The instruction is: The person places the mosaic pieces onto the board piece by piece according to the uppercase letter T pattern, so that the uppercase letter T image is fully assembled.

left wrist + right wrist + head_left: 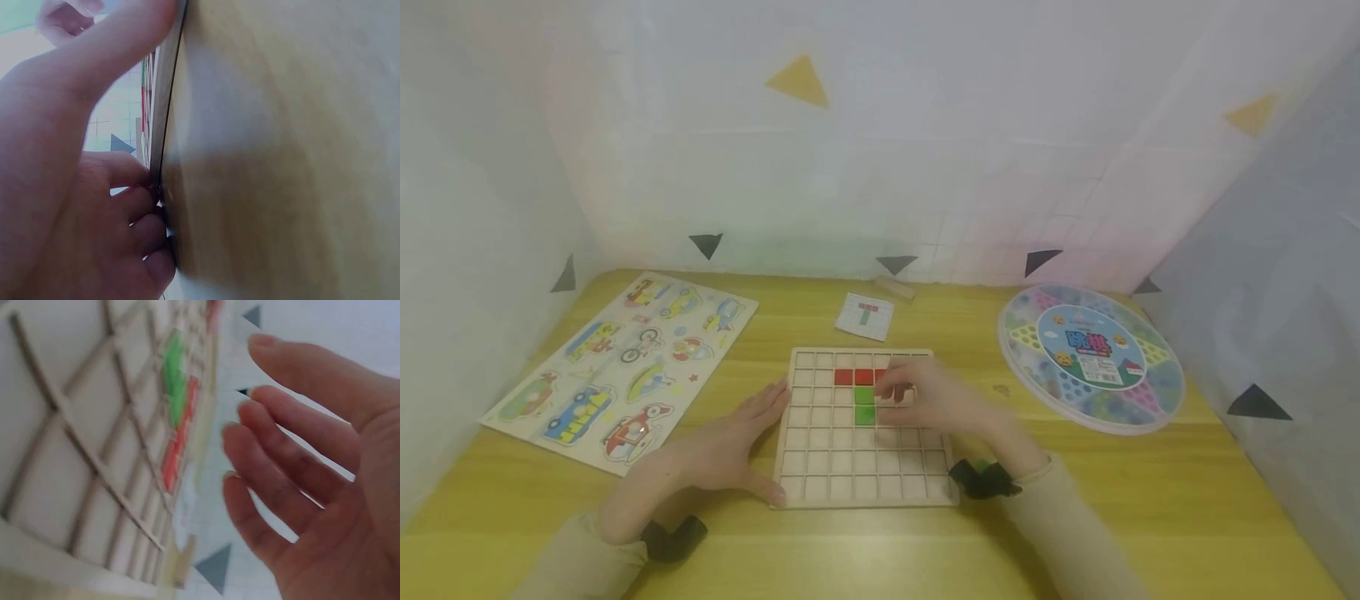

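A square wooden grid board (831,462) lies on the table. In its upper rows, red tiles (843,377) form a row, its right end partly behind the right hand. Two green tiles (865,415) run down from the row's middle. My left hand (718,446) braces the board's left edge, fingertips near the upper part and thumb at the lower corner. Over the board's right half hovers my right hand (936,393); in the right wrist view its fingers (269,469) are loosely bent and apart from the thumb, with nothing between them.
Behind the board lies a card (853,321) printed with a red and green T, beside a small wooden block (895,288). A vehicle picture puzzle (692,379) occupies the left side. On the right sits a round, colourful game box (1011,358). White walls (887,167) enclose the table.
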Demonstrator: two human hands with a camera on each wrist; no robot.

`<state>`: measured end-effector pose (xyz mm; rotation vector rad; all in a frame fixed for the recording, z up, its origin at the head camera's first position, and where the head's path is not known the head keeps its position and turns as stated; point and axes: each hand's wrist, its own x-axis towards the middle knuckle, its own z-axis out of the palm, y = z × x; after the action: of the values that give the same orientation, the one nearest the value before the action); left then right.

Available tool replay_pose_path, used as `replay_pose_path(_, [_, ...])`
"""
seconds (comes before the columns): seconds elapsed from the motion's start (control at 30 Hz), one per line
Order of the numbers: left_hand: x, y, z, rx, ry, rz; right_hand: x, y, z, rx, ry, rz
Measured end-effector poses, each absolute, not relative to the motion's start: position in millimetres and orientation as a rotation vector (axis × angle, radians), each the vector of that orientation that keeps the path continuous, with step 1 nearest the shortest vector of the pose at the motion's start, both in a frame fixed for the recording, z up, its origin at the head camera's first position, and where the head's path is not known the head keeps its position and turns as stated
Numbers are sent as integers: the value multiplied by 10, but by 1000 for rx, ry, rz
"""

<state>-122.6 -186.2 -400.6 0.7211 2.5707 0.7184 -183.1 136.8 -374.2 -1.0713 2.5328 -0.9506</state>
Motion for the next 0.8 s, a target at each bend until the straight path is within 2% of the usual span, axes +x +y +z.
replay_pose_path(0.2, [-1232, -1846, -4012, 700, 2561, 719, -1818, 1597, -3655, -1087, 2551, -920])
replay_pose_path(0.47, [-1240, -1863, -4026, 705, 2575, 709, -1797, 1930, -3704, -960, 2605, -909])
replay_pose_path(0.8, [-1231, -1863, -3998, 708, 2575, 704, -1745, 2193, -3817, -971, 2653, -893])
